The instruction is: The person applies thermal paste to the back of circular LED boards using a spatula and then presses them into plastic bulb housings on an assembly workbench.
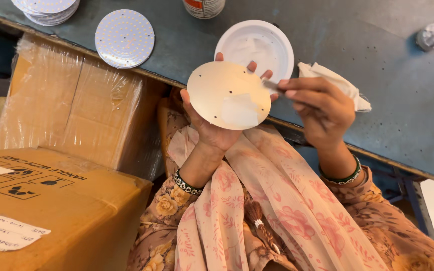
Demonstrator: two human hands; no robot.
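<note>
**While one hand holds the disc, the other brings a small tool to its edge**

While the left hand (pixel 212 128) holds the round pale disc (pixel 228 95) up flat from behind, fingers peeking over its top rim, the right hand (pixel 322 108) is closed around a thin grey tool (pixel 273 86). The tool points left, its tip touching the disc's right edge. A white smear (pixel 240 111) sits low on the disc, just left of the tool. Behind, a white round housing (pixel 257 45) rests on the blue-grey table (pixel 403 100), with a cloth (pixel 335 80) beside it.
</note>
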